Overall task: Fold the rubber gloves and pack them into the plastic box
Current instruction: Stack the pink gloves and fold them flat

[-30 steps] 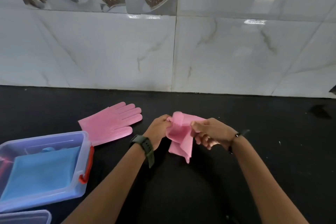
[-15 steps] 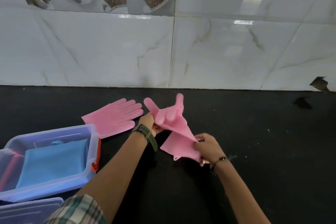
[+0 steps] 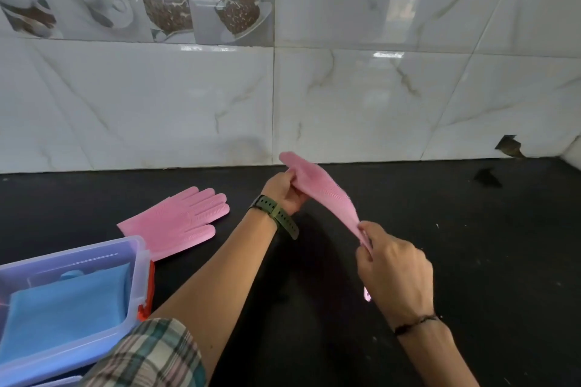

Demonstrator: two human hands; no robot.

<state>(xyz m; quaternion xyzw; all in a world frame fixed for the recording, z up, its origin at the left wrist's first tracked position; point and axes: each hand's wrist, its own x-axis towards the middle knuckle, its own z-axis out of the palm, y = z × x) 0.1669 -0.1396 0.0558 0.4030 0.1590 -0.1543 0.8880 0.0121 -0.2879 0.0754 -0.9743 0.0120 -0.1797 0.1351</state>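
A pink rubber glove (image 3: 320, 195) is stretched in the air above a black counter (image 3: 471, 245), held between two bare hands. The left hand (image 3: 284, 190) pinches its far, upper end in a closed grip; the right hand (image 3: 393, 273) clamps its near, lower end in a closed fist, with a small pink tip showing below the fist. The glove runs slantwise from far left down to near right, its bristled side partly visible. A second pink glove (image 3: 179, 223) lies flat on the counter to the left, fingers pointing far and right, its cuff just beside a clear plastic box (image 3: 138, 261). The box sits at the near left, open, with a blue folded item (image 3: 63, 317) inside and an orange latch (image 3: 147, 302) on its right side. A white marble-tiled wall (image 3: 345, 104) rises behind the counter.
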